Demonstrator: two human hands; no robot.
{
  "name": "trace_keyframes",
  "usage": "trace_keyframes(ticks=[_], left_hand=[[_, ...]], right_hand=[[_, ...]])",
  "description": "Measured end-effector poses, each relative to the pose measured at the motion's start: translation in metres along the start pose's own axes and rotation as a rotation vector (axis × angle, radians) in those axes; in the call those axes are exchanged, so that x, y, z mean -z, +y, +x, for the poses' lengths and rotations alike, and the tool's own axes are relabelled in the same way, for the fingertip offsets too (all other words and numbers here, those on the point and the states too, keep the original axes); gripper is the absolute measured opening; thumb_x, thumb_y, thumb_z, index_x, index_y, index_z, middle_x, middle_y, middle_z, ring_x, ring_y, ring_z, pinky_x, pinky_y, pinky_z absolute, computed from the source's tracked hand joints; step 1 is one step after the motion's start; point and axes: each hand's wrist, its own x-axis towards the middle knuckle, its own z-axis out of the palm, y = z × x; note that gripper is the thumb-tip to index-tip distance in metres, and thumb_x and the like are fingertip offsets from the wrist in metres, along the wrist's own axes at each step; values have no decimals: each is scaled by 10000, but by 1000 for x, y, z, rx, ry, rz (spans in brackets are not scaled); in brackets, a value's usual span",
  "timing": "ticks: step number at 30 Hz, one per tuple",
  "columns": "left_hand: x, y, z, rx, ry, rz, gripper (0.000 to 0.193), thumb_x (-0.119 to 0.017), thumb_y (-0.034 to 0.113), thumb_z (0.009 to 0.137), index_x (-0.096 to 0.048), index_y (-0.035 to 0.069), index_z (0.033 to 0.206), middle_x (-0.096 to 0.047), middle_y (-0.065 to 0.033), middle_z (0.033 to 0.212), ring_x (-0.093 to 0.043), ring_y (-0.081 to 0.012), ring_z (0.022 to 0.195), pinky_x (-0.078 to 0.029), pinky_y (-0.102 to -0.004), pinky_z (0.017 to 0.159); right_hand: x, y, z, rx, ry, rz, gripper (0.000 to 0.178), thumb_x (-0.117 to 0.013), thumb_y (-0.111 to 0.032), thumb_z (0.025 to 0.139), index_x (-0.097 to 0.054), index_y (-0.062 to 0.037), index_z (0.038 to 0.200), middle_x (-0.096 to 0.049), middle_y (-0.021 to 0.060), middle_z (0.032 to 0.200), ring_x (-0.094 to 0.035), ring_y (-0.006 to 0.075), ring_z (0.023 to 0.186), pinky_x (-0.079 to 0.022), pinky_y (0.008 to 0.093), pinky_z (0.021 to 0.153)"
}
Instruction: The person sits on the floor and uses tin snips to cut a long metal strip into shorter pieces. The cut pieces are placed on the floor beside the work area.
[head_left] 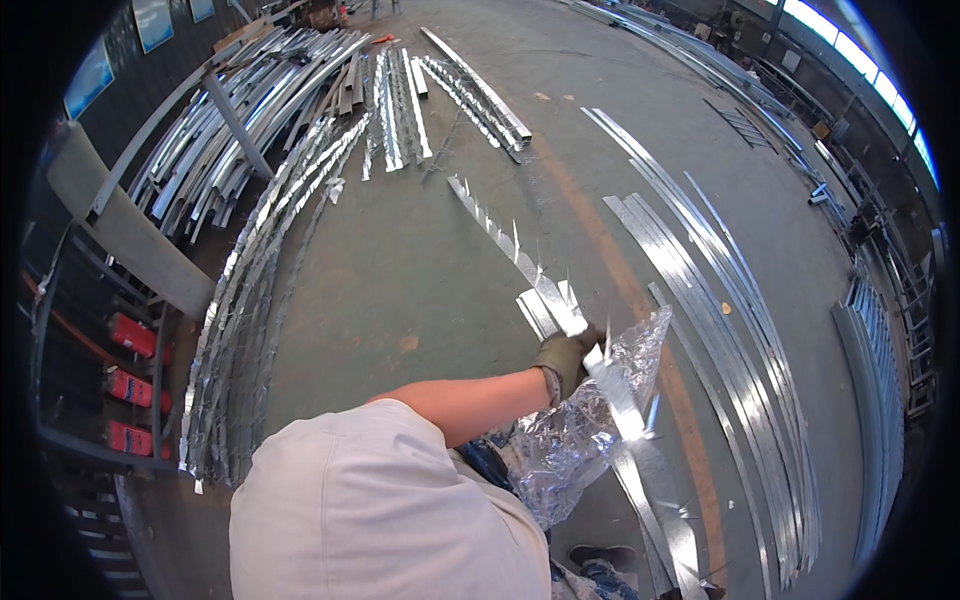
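Note:
A long, shiny metal strip (pixel 624 402) with thin spiky slivers along its edge runs slantwise from the upper middle down to the lower right. My left hand (pixel 566 364), in a dark olive glove, is closed around the strip near its middle. Crumpled clear plastic film (pixel 566 446) hangs beside the strip, below that hand. At the bottom edge, small dark parts of my gloved right hand (pixel 714 592) show on both sides of the strip's near end; most of it is cut off. Short metal pieces (pixel 537 313) lie under the strip, just beyond my left hand.
Long metal profiles (pixel 712 330) lie on the floor to the right. Film-wrapped strips (pixel 232 300) stretch along the left. Farther back is a rack of profiles (pixel 215 140) near a pale post (pixel 135 225). Red fire extinguishers (pixel 132 387) stand at the left wall.

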Motion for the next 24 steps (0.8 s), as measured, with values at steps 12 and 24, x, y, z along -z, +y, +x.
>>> trace_keyframes(ticks=[12,24], left_hand=[[74,-40,46,193,114,-160,205,-634,200,1174,-724,48,1278,-792,-103,1127,-795,-291,990,-692,-516,934],[15,20,-94,144,-33,-193,232,-634,123,1168,-673,2,1362,-764,-112,1286,-764,-292,1186,-663,-468,1100]], right_hand=[[-60,-33,-11,-31,-60,172,726,-596,-170,1123,-355,-234,1804,-598,159,1642,-609,323,1433,-449,554,1257],[43,10,73,106,86,131,440,-684,-201,1029,-758,148,1287,-765,303,1282,-754,412,1132,-615,515,1037]])
